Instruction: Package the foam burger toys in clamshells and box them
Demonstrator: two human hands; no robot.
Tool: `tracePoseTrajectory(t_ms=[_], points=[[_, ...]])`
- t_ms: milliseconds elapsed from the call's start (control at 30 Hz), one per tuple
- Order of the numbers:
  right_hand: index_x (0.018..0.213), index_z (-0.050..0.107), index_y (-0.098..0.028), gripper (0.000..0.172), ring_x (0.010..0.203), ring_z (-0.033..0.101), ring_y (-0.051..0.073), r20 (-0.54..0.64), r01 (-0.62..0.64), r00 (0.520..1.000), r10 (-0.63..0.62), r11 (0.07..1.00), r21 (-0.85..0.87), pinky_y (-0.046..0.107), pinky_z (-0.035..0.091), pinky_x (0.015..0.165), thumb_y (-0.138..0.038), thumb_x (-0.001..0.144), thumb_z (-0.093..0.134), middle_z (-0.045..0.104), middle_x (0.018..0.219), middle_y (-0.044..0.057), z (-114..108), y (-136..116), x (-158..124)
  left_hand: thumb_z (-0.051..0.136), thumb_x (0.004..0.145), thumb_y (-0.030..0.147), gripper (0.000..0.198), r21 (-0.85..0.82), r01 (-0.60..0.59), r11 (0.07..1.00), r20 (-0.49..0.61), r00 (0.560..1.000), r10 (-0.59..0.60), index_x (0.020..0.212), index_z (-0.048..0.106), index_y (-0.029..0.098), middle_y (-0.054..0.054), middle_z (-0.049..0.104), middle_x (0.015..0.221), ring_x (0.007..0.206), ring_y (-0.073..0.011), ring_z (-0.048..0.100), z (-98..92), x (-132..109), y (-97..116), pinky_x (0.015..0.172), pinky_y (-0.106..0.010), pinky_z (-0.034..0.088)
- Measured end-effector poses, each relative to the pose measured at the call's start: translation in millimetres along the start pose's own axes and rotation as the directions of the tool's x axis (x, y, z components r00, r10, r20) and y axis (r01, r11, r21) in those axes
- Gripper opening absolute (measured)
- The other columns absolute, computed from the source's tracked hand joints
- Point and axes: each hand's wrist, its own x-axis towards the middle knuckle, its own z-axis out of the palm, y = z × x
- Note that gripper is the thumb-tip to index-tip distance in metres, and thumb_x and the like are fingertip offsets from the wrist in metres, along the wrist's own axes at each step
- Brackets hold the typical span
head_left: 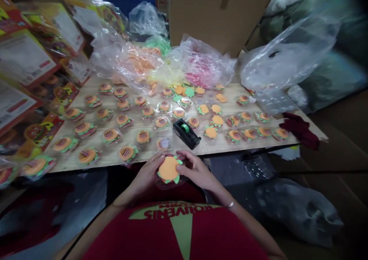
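Close to my body, just off the table's front edge, both hands hold a toy hamburger [169, 169] with a plain orange bun top and green lettuce edges. It appears to sit in a clear plastic case, partly hidden by my fingers. My left hand [148, 174] grips its left side. From the right, my right hand [197, 170] has its thumb on the bun and its fingers curled at the far edge. Just beyond my hands are a black tape dispenser [186, 133] with green tape and a small clear case [163, 143].
Many packaged toy burgers [123, 120] stand in rows across the wooden table [198, 148]. Clear bags of foam pieces [198, 66] lie at the back before a cardboard box [212, 18]. Printed cartons [25, 60] stand left; a dark red cloth [301, 129] lies right.
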Motion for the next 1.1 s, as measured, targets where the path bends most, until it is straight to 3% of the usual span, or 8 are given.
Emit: tracePoseTrajectory(t_ms=[167, 333, 533, 833, 900, 967, 1033, 1100], points=[[0.117, 0.056, -0.019, 0.052, 0.088, 0.060, 0.017, 0.066, -0.010, 0.998, -0.002, 0.984, 0.176, 0.032, 0.049, 0.081, -0.044, 0.075, 0.074, 0.062, 0.106, 0.006, 29, 20, -5, 0.062, 0.082, 0.042, 0.034, 0.056, 0.016, 0.998, 0.103, 0.994, -0.022, 0.107, 0.064, 0.019, -0.007, 0.066, 0.115, 0.098, -0.0225, 0.063, -23.3, -21, 7, 0.082, -0.030, 0.049], [0.110, 0.062, -0.020, 0.048, 0.091, 0.060, 0.017, 0.032, 0.006, 0.999, -0.013, 0.978, 0.207, 0.032, 0.048, 0.084, -0.051, 0.075, 0.072, 0.065, 0.100, 0.005, 26, 26, 11, 0.068, 0.079, 0.032, 0.032, 0.104, 0.050, 0.993, 0.260, 0.963, -0.075, 0.107, 0.062, 0.020, -0.007, 0.067, 0.112, 0.092, -0.0204, 0.065, -35.0, -26, -3, 0.082, -0.029, 0.048], [0.118, 0.059, -0.025, 0.049, 0.095, 0.062, 0.018, -0.036, 0.116, 0.993, -0.110, 0.953, 0.281, 0.031, 0.051, 0.082, -0.051, 0.076, 0.071, 0.065, 0.108, 0.004, 17, 18, 26, 0.074, 0.072, 0.033, 0.032, 0.136, 0.074, 0.988, 0.207, 0.973, -0.101, 0.097, 0.065, 0.016, -0.005, 0.070, 0.091, 0.077, -0.0164, 0.064, -30.1, -25, -17, 0.069, -0.023, 0.047], [0.128, 0.049, -0.026, 0.042, 0.098, 0.063, 0.019, -0.100, 0.334, 0.938, -0.332, 0.943, -0.001, 0.035, 0.053, 0.086, -0.040, 0.090, 0.058, 0.062, 0.116, 0.007, 18, 13, -3, 0.065, 0.079, 0.035, 0.038, 0.032, 0.022, 0.999, 0.298, 0.954, -0.030, 0.111, 0.066, 0.015, -0.010, 0.069, 0.110, 0.100, -0.0256, 0.063, -33.8, -33, -18, 0.083, -0.030, 0.048], [0.132, 0.044, -0.025, 0.045, 0.102, 0.061, 0.021, -0.257, 0.365, 0.878, -0.404, 0.912, -0.190, 0.038, 0.051, 0.088, -0.036, 0.090, 0.056, 0.059, 0.118, 0.009, 21, 15, -3, 0.066, 0.079, 0.035, 0.036, 0.014, 0.016, 1.000, 0.255, 0.967, -0.019, 0.109, 0.066, 0.016, -0.010, 0.068, 0.112, 0.098, -0.0252, 0.064, -34.2, -30, -21, 0.082, -0.030, 0.048], [0.131, 0.046, -0.023, 0.046, 0.106, 0.057, 0.023, -0.360, 0.375, 0.757, -0.545, 0.814, -0.443, 0.041, 0.049, 0.091, -0.031, 0.088, 0.058, 0.055, 0.119, 0.011, 23, 13, -5, 0.065, 0.079, 0.034, 0.033, -0.026, 0.017, 1.000, 0.174, 0.985, -0.012, 0.107, 0.064, 0.017, -0.009, 0.069, 0.110, 0.095, -0.0234, 0.065, -33.0, -28, -23, 0.080, -0.029, 0.049], [0.121, 0.056, -0.021, 0.036, 0.101, 0.056, 0.023, -0.266, 0.398, 0.698, -0.665, 0.669, -0.627, 0.041, 0.048, 0.088, -0.027, 0.086, 0.060, 0.056, 0.110, 0.010, 26, 7, -10, 0.066, 0.078, 0.035, 0.032, -0.048, -0.006, 0.999, 0.083, 0.996, 0.010, 0.104, 0.063, 0.017, -0.007, 0.070, 0.103, 0.090, -0.0214, 0.065, -31.0, -27, -24, 0.076, -0.027, 0.049], [0.107, 0.064, -0.020, 0.024, 0.092, 0.055, 0.023, -0.051, 0.454, 0.719, -0.693, 0.525, -0.720, 0.040, 0.048, 0.082, -0.029, 0.086, 0.061, 0.057, 0.097, 0.008, 29, -1, -13, 0.066, 0.076, 0.038, 0.033, -0.014, -0.045, 0.999, 0.027, 0.999, 0.045, 0.101, 0.063, 0.017, -0.005, 0.070, 0.097, 0.085, -0.0197, 0.064, -28.9, -26, -23, 0.072, -0.025, 0.048]])
